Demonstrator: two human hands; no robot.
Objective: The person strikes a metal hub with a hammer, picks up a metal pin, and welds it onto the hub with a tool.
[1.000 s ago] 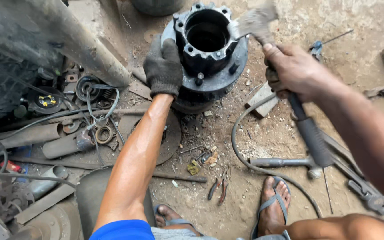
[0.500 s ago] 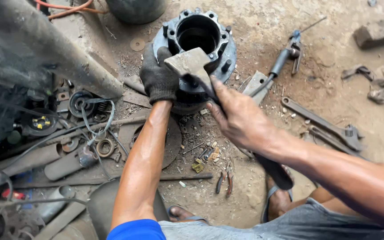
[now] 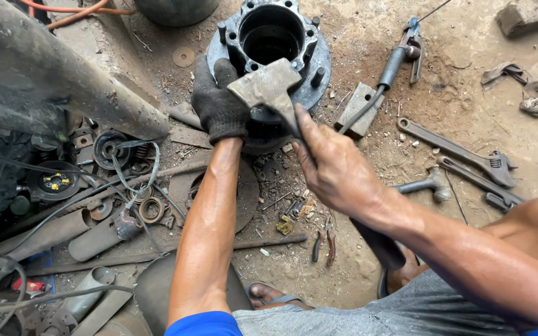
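Wheel hub (image 3: 269, 43) standing on dirt, top centre of frame. Gloved left hand (image 3: 219, 106) clamped on its near flange; bare right hand (image 3: 334, 168) wrapped round hammer (image 3: 269, 87), head hovering over hub's rim. Best struck square on the flange, well clear of gloved fingers (image 3: 210, 71), with short controlled blows

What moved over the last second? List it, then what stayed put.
The right hand swung the hammer from up and to the right of the wheel hub down and left, so its head now sits over the hub's near edge. The grip on the handle stayed closed. The gloved left hand stayed on the hub's left side; the hub and the wrenches did not move.
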